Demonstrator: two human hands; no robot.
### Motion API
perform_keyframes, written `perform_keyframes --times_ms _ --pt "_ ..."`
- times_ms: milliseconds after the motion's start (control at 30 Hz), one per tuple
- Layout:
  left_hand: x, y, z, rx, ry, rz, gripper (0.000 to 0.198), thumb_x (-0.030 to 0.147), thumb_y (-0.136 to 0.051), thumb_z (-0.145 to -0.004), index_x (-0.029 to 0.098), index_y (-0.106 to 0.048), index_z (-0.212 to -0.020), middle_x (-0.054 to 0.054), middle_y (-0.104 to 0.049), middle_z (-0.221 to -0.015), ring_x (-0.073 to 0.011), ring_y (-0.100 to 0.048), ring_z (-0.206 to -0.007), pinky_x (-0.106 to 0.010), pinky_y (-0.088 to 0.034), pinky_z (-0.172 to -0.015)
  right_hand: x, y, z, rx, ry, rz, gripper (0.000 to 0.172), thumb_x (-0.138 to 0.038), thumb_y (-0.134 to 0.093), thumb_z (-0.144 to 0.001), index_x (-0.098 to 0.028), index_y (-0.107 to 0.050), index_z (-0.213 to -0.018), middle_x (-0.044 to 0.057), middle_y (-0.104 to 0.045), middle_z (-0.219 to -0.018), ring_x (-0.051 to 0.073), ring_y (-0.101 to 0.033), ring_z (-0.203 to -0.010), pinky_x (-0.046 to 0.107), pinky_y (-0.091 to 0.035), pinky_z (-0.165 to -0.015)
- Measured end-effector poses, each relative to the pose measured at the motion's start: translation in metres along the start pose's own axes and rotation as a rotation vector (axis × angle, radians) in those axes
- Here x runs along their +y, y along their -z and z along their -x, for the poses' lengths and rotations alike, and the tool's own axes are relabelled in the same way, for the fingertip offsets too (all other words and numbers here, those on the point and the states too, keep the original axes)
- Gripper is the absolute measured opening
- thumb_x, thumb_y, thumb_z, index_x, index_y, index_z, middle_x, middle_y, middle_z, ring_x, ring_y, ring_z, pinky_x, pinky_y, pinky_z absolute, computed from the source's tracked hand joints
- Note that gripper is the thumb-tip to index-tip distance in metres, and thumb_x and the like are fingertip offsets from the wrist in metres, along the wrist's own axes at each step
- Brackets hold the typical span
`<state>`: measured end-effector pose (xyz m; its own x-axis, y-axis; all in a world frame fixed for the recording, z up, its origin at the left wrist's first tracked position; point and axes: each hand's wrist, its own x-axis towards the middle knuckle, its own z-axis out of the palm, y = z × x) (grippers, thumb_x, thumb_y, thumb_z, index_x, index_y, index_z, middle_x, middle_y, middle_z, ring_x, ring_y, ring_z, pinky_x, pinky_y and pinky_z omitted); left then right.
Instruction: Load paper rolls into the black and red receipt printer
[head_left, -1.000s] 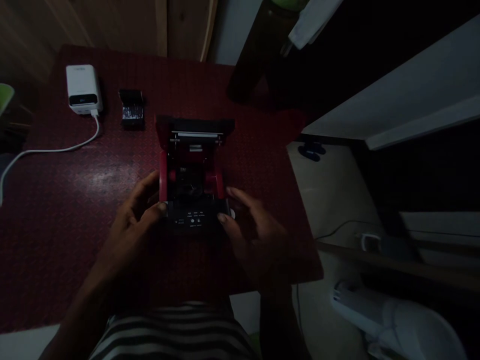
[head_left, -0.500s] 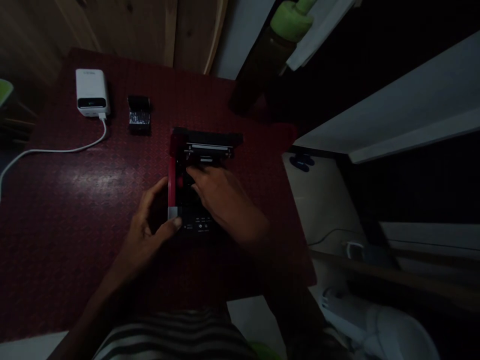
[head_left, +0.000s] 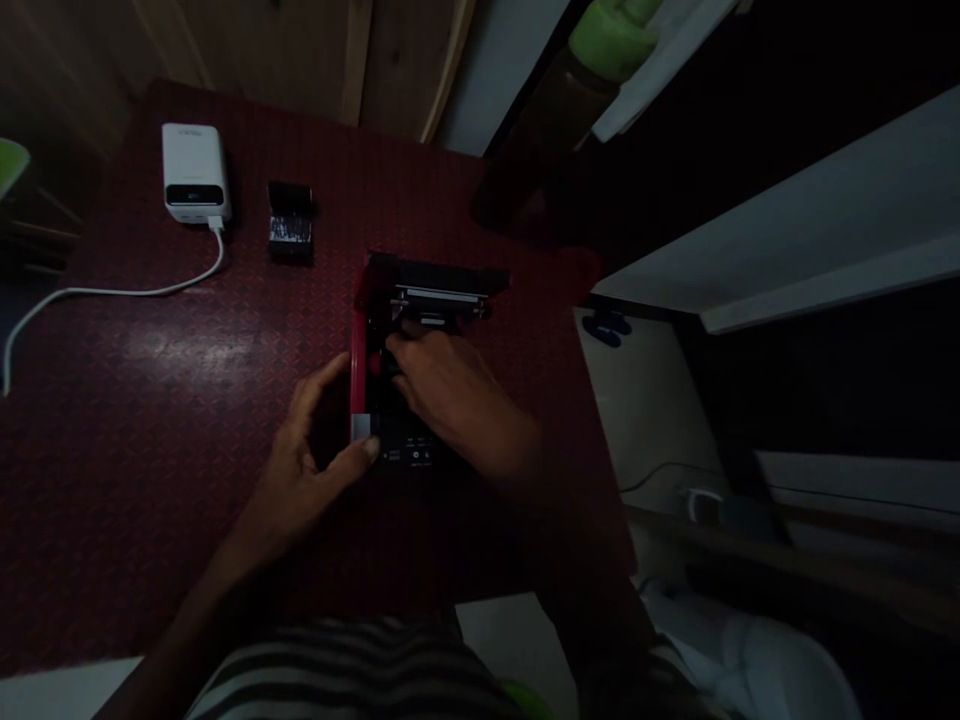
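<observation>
A small red and black printer (head_left: 359, 370) stands on the table with its lid (head_left: 450, 278) raised at the back. Small buttons and white markings show on its front panel (head_left: 409, 455). My left hand (head_left: 311, 460) grips the front left corner, thumb on top of the grey part and fingers along the red side. Down inside the open body reach the curled fingers of my right hand (head_left: 442, 380). Whatever those fingertips pinch is hidden by the hand and the dark. Behind and left of the printer lies a small black cartridge-like piece (head_left: 290, 225) with a shiny middle.
A white power bank (head_left: 193, 170) with a white cable (head_left: 142, 292) plugged in sits at the back left of the dark red table (head_left: 187, 440). At the back right stands a tall dark bottle with a green cap (head_left: 611, 40). Slippers (head_left: 604, 328) lie on the floor.
The view has shifted slightly, so the table and printer appear farther right. Both hands keep nearly the same places on the printer, the right one still working inside it.
</observation>
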<state>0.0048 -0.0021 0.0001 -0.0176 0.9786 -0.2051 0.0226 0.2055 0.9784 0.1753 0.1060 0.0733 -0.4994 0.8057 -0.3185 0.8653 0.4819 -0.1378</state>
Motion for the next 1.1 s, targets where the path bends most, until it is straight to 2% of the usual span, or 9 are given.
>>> perform_keyframes --times_ms 200,333,433,567,667,700,767,867,1100 --pt "0.001 0.0 0.0 0.002 -0.005 -0.015 0.078 0.049 -0.085 -0.098 0.037 -0.058 -0.171 -0.008 -0.059 -0.177 -0.0386 -0.051 -0.169 -0.062 -0.039 -0.141 -0.003 0.002 0.012 0.119 -0.043 -0.084 0.041 -0.005 -0.063 -0.107 -0.018 -0.075 -0.144 0.015 -0.086 -0.13 0.033 -0.081 -0.118 0.044 -0.061 -0.102" --pt "-0.002 0.0 -0.001 0.006 -0.024 -0.015 0.079 0.053 -0.087 -0.099 0.036 -0.059 -0.171 -0.009 -0.06 -0.176 -0.0393 -0.052 -0.168 -0.061 -0.041 -0.14 0.001 -0.002 0.042 0.357 0.042 -0.196 0.028 -0.003 -0.066 -0.103 -0.02 -0.08 -0.121 0.011 -0.087 -0.119 0.031 -0.079 -0.114 0.045 -0.062 -0.102" --pt "-0.009 0.001 -0.002 -0.004 -0.042 -0.002 0.082 0.056 -0.087 -0.1 0.038 -0.057 -0.174 -0.01 -0.06 -0.176 -0.04 -0.054 -0.166 -0.062 -0.041 -0.14 0.019 -0.01 0.073 0.576 0.068 -0.437 0.027 -0.009 -0.072 -0.101 -0.026 -0.079 -0.121 0.005 -0.087 -0.118 0.027 -0.081 -0.109 0.042 -0.065 -0.099" --pt "-0.013 0.003 -0.003 -0.007 -0.062 -0.02 0.082 0.056 -0.086 -0.101 0.035 -0.056 -0.174 -0.01 -0.06 -0.177 -0.0403 -0.055 -0.166 -0.06 -0.044 -0.139 0.06 -0.04 0.09 0.805 -0.147 -0.872 0.031 -0.026 -0.087 -0.094 -0.032 -0.079 -0.123 0.003 -0.085 -0.124 0.026 -0.081 -0.115 0.043 -0.066 -0.1" --pt "-0.011 0.004 -0.002 0.0 -0.06 -0.024 0.082 0.058 -0.087 -0.1 0.036 -0.057 -0.173 -0.008 -0.061 -0.177 -0.0414 -0.054 -0.167 -0.057 -0.053 -0.132 0.09 -0.074 0.077 1.077 -0.337 -1.064 0.035 -0.043 -0.09 -0.087 -0.03 -0.074 -0.115 0.001 -0.08 -0.11 0.024 -0.079 -0.104 0.04 -0.065 -0.091" --pt "-0.01 0.003 -0.002 0.009 -0.054 -0.028 0.083 0.058 -0.088 -0.099 0.036 -0.058 -0.173 -0.007 -0.062 -0.177 -0.0416 -0.054 -0.167 -0.056 -0.055 -0.131 0.097 -0.085 0.07 1.104 -0.398 -1.109 0.039 -0.045 -0.091 -0.083 -0.029 -0.072 -0.113 0.001 -0.078 -0.109 0.024 -0.078 -0.104 0.04 -0.064 -0.092" --pt "-0.007 0.002 -0.001 0.029 -0.04 -0.038 0.083 0.059 -0.089 -0.098 0.037 -0.059 -0.172 -0.007 -0.063 -0.176 -0.0423 -0.055 -0.167 -0.055 -0.057 -0.129 0.105 -0.104 0.054 1.083 -0.477 -1.164 0.045 -0.049 -0.091 -0.078 -0.028 -0.069 -0.11 0.001 -0.078 -0.109 0.024 -0.076 -0.105 0.04 -0.063 -0.094" --pt "0.0 0.0 0.0 0.042 -0.017 -0.036 0.083 0.059 -0.09 -0.097 0.036 -0.061 -0.172 -0.007 -0.067 -0.172 -0.0434 -0.056 -0.165 -0.053 -0.062 -0.123 0.105 -0.121 0.035 0.964 -0.485 -1.132 0.045 -0.053 -0.085 -0.08 -0.028 -0.064 -0.111 0.003 -0.077 -0.109 0.025 -0.075 -0.104 0.041 -0.062 -0.094" --pt "0.0 -0.001 0.0 0.042 -0.013 -0.026 0.079 0.055 -0.089 -0.097 0.039 -0.062 -0.17 -0.004 -0.061 -0.178 -0.043 -0.057 -0.165 -0.05 -0.066 -0.119 0.091 -0.134 0.02 0.847 -0.421 -1.015 0.036 -0.041 -0.083 -0.082 -0.027 -0.066 -0.11 0.004 -0.081 -0.109 0.026 -0.075 -0.101 0.044 -0.061 -0.096"
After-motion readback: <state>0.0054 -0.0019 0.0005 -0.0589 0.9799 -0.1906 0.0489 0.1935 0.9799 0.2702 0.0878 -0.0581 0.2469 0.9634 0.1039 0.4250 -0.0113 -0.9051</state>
